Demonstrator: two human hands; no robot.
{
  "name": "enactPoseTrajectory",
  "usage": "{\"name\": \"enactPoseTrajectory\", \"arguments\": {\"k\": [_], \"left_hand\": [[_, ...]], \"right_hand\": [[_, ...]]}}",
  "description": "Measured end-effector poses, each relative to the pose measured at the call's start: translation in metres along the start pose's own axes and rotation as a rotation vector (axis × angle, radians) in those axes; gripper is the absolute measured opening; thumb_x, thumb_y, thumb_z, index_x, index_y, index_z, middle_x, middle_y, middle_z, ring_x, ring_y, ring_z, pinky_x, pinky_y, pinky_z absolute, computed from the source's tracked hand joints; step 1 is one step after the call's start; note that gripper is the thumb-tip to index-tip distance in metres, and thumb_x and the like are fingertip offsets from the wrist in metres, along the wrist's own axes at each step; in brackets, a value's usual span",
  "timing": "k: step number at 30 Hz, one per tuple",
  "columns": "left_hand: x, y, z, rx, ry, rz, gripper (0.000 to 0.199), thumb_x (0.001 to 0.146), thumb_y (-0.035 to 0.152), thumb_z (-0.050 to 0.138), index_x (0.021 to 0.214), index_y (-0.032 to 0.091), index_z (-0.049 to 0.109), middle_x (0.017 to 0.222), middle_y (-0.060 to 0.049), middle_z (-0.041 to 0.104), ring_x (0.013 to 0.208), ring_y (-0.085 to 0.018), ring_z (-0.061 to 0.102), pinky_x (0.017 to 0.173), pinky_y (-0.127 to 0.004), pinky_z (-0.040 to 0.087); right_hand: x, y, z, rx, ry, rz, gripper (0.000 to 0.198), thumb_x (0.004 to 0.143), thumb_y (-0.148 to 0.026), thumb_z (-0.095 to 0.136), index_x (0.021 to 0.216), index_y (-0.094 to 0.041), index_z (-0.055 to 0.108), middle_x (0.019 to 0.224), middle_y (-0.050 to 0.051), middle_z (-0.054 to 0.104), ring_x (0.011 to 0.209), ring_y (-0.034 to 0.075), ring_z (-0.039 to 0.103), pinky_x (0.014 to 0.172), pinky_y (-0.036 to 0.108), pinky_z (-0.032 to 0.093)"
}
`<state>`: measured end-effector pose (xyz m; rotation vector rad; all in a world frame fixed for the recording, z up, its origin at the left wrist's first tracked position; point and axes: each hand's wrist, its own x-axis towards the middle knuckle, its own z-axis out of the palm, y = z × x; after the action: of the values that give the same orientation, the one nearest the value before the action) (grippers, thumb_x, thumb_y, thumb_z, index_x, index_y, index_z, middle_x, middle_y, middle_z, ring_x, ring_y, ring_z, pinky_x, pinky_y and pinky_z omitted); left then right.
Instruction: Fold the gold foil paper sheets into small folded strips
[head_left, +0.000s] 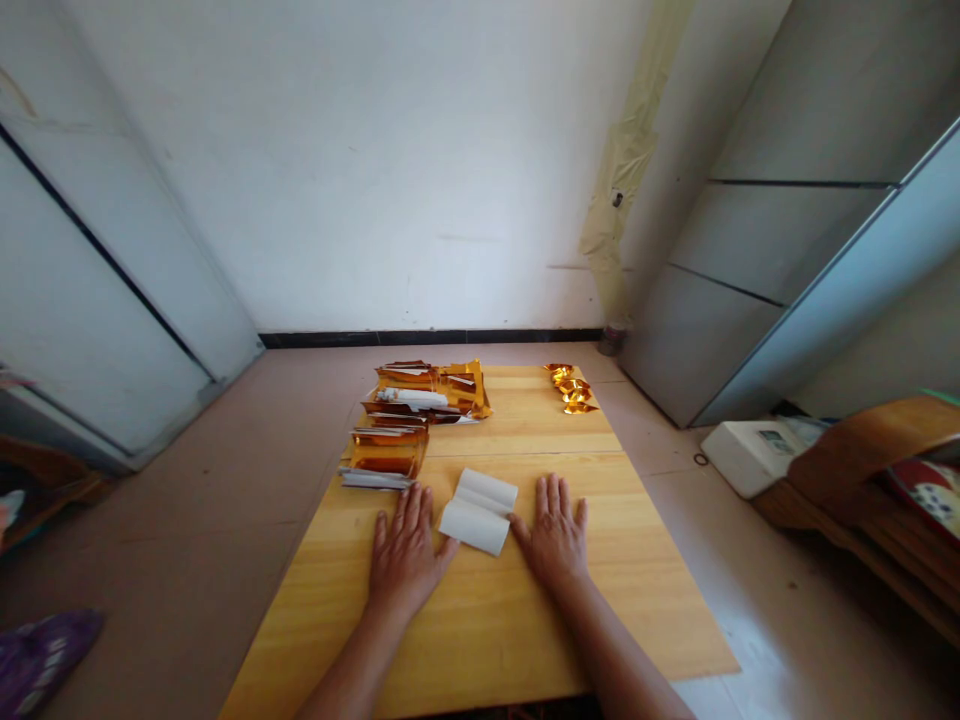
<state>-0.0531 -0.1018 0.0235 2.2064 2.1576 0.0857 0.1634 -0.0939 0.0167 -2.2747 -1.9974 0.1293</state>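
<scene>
Both hands flat on the table, a folded white sheet between the thumbs

The left hand (pixel 405 552) and right hand (pixel 553 535) lie palm down on the table (pixel 525 610), fingers spread and released, grasping nothing; each thumb touches or nearly touches an edge of the sheet (pixel 478 511), which sits between them at centre, slightly tilted, with a fold across it and one end curling up. At 11 o'clock from the sheet a stack of gold foil papers (pixel 397 440) spreads toward the far edge; at 1 o'clock, well apart, a few folded gold pieces (pixel 573 388) lie near the far right corner. My reading of the risks: the curled end may spring open if unpinned, so a crease could land crooked. A left-hand sweep could nudge the loose foil stack, whose lowest sheets already jut toward that hand.
</scene>
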Motion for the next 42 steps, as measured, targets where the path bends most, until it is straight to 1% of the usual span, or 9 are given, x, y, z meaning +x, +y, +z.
{"name": "enactPoseTrajectory", "arguments": {"k": [21, 26, 29, 31, 33, 35, 37, 39, 42], "left_hand": [[-0.008, 0.003, -0.007, -0.018, -0.005, -0.006, 0.072, 0.081, 0.049, 0.040, 0.142, 0.011, 0.029, 0.150, -0.015, 0.021, 0.140, -0.029, 0.014, 0.110, -0.053, 0.013], [-0.010, 0.001, -0.004, -0.056, 0.045, 0.002, 0.071, 0.080, 0.047, 0.043, 0.141, 0.012, 0.032, 0.150, -0.015, 0.025, 0.138, -0.030, 0.019, 0.110, -0.054, 0.014], [-0.009, 0.000, -0.002, -0.126, 0.144, 0.067, 0.069, 0.078, 0.040, 0.049, 0.140, 0.014, 0.032, 0.146, -0.014, 0.034, 0.135, -0.031, 0.026, 0.108, -0.054, 0.020], [-0.006, 0.000, -0.001, -0.209, 0.215, 0.167, 0.066, 0.077, 0.031, 0.051, 0.139, 0.018, 0.035, 0.141, -0.012, 0.041, 0.132, -0.028, 0.033, 0.107, -0.048, 0.027], [-0.001, 0.002, -0.001, -0.301, 0.272, 0.270, 0.057, 0.076, 0.021, 0.051, 0.133, 0.021, 0.044, 0.134, -0.009, 0.049, 0.126, -0.024, 0.040, 0.104, -0.041, 0.033], [0.005, 0.006, -0.003, -0.390, 0.307, 0.323, 0.046, 0.075, 0.013, 0.048, 0.118, 0.023, 0.058, 0.123, -0.008, 0.055, 0.117, -0.022, 0.046, 0.098, -0.036, 0.038], [0.013, 0.011, -0.005, -0.470, 0.324, 0.325, 0.037, 0.072, 0.007, 0.048, 0.100, 0.022, 0.066, 0.112, -0.006, 0.060, 0.108, -0.021, 0.051, 0.092, -0.034, 0.041], [0.020, 0.016, -0.009, -0.514, 0.320, 0.331, 0.030, 0.071, 0.006, 0.050, 0.089, 0.022, 0.068, 0.102, -0.005, 0.063, 0.100, -0.020, 0.053, 0.086, -0.034, 0.042], [0.029, 0.026, -0.012, -0.510, 0.275, 0.331, 0.013, 0.075, 0.013, 0.055, 0.072, 0.019, 0.065, 0.083, -0.004, 0.063, 0.086, -0.019, 0.054, 0.078, -0.033, 0.040]], "right_hand": [[-0.007, 0.001, -0.003, -0.022, -0.001, -0.013, 0.077, 0.086, -0.060, 0.032, 0.143, -0.008, 0.027, 0.150, 0.015, 0.017, 0.139, 0.031, 0.011, 0.108, 0.056, 0.001], [-0.008, 0.002, -0.002, -0.028, 0.005, -0.012, 0.078, 0.085, -0.060, 0.033, 0.143, -0.008, 0.027, 0.150, 0.014, 0.017, 0.139, 0.032, 0.012, 0.108, 0.057, 0.001], [-0.007, 0.003, -0.002, -0.025, 0.011, -0.010, 0.077, 0.085, -0.060, 0.035, 0.143, -0.008, 0.029, 0.150, 0.014, 0.018, 0.139, 0.032, 0.013, 0.108, 0.057, 0.002], [-0.008, 0.003, -0.003, -0.011, 0.014, -0.010, 0.075, 0.085, -0.058, 0.037, 0.142, -0.010, 0.031, 0.150, 0.014, 0.019, 0.138, 0.032, 0.013, 0.108, 0.057, 0.003], [-0.010, 0.004, -0.005, 0.021, 0.025, -0.031, 0.070, 0.085, -0.053, 0.040, 0.142, -0.014, 0.032, 0.150, 0.012, 0.021, 0.138, 0.032, 0.014, 0.107, 0.059, 0.003], [-0.011, 0.006, -0.005, 0.077, 0.056, -0.087, 0.064, 0.085, -0.046, 0.044, 0.141, -0.017, 0.033, 0.150, 0.010, 0.023, 0.138, 0.031, 0.016, 0.107, 0.059, 0.006], [-0.013, 0.011, -0.005, 0.169, 0.122, -0.193, 0.060, 0.082, -0.036, 0.048, 0.139, -0.018, 0.037, 0.149, 0.010, 0.027, 0.136, 0.030, 0.021, 0.108, 0.056, 0.014], [-0.013, 0.018, -0.003, 0.309, 0.240, -0.336, 0.054, 0.079, -0.026, 0.050, 0.132, -0.018, 0.043, 0.143, 0.013, 0.036, 0.131, 0.028, 0.031, 0.105, 0.049, 0.027], [-0.012, 0.025, -0.004, 0.554, 0.481, -0.469, 0.039, 0.077, -0.012, 0.045, 0.114, -0.019, 0.053, 0.120, 0.012, 0.054, 0.113, 0.023, 0.049, 0.093, 0.042, 0.042]]}}
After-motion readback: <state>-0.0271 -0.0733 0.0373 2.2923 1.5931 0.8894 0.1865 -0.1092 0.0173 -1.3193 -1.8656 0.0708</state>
